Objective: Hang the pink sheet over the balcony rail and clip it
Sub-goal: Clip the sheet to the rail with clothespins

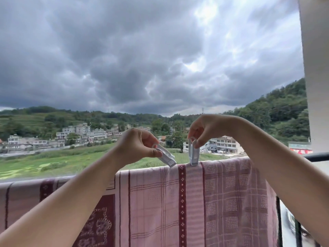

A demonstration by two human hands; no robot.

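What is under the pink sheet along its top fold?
The pink sheet covers the rail there; bare dark rail shows only at the right. Two white clips held by the left hand and right hand meet the fold.

One head-worn camera looks forward over the nearby balcony rail (316, 155) toward distant hills (276, 111).

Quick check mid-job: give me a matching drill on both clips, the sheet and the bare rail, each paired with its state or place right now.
Things:
1. left clip
2. right clip
3. sheet
4. bare rail

States:
A. dark, uncovered, far right
B. upright on the sheet's top edge, pinched by the right hand
C. draped over the rail, pink checks
D. tilted, tip at the sheet's top edge, held by the left hand

Pairs: 1-D, 2-B, 3-C, 4-A
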